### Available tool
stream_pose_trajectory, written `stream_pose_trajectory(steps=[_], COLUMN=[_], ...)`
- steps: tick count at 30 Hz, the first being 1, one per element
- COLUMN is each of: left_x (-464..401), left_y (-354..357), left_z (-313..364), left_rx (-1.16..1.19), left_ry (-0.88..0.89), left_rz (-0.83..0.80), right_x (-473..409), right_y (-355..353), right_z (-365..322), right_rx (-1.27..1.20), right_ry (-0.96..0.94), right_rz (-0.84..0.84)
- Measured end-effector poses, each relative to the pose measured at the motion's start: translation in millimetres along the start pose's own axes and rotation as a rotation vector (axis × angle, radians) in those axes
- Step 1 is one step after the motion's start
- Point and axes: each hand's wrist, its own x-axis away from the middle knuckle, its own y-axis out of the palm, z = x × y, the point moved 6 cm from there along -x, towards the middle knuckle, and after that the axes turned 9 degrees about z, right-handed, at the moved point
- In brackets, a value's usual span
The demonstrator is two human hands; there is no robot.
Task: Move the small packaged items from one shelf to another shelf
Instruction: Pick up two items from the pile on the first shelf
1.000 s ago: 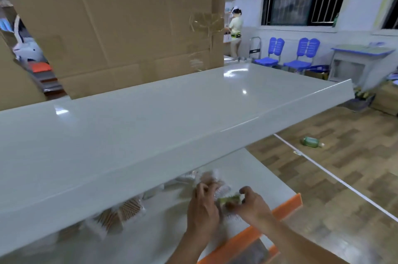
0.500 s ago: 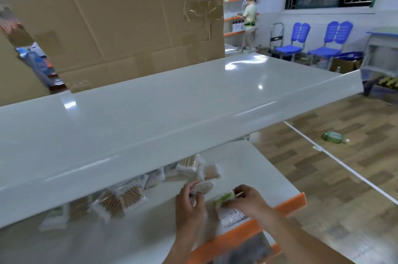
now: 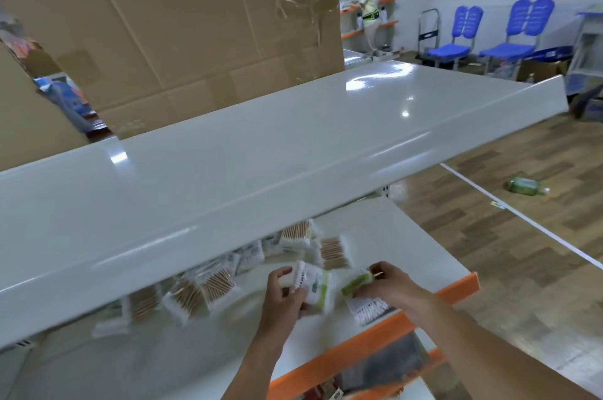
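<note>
Head camera view, looking down past a glossy white upper shelf (image 3: 261, 151) onto a lower shelf (image 3: 391, 236) with an orange front edge (image 3: 365, 344). Both bare hands reach over that lower shelf. On the left, the left hand (image 3: 282, 293) curls its fingers around a small packet of cotton swabs (image 3: 315, 287) with a green label, holding it up just above the shelf surface. Beside it, the right hand (image 3: 393, 288) pinches a second packet (image 3: 363, 296) that lies near the orange edge. More swab packets (image 3: 202, 290) lie scattered in a loose row further back (partly hidden under the upper shelf, and blurred). Behind the shelving stands a taped cardboard sheet (image 3: 195, 24); a green bottle (image 3: 523, 186) lies on the wooden floor
</note>
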Motion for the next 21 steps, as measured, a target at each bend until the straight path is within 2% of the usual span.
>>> stream_pose_trajectory(steps=[2,4,7,9,13,15,18,21], left_x=[1.2,1.5,-3.4,-3.6,2.4,3.0,3.1,2.3], left_y=[-4.1,-6.7,-10.3,-6.8,15.2,21.1,20.3,10.3], left_z=[-1.4,1.6,12.9,20.5,33.3,39.6,47.5,53.8], left_rx=[-0.090,-0.256,-0.612,-0.769,-1.084,-1.200,-1.347,-1.325], left_ry=[-0.029,0.017,0.198,0.334,0.588,0.629,0.622,0.544], left_rz=[-0.083,-0.116,-0.038,-0.041,-0.272,-0.295,-0.230,-0.228], right_x=[-1.6,-3.6,-4.4,-3.1,-0.8,-2.2,-3.3,-6.9], right_y=[-0.2,-0.2,1.3,2.3,1.9,1.3,2.4,2.2], right_z=[0.9,2.2,2.6,1.7,-1.7,-2.1,-0.8,0.5], right_rx=[-0.023,-0.018,0.010,0.021,0.024,0.028,0.032,0.053], right_ry=[0.000,-0.010,-0.031,-0.035,-0.045,-0.045,-0.046,-0.039], right_rz=[-0.022,-0.039,-0.049,-0.046,-0.042,-0.052,-0.068,-0.080])
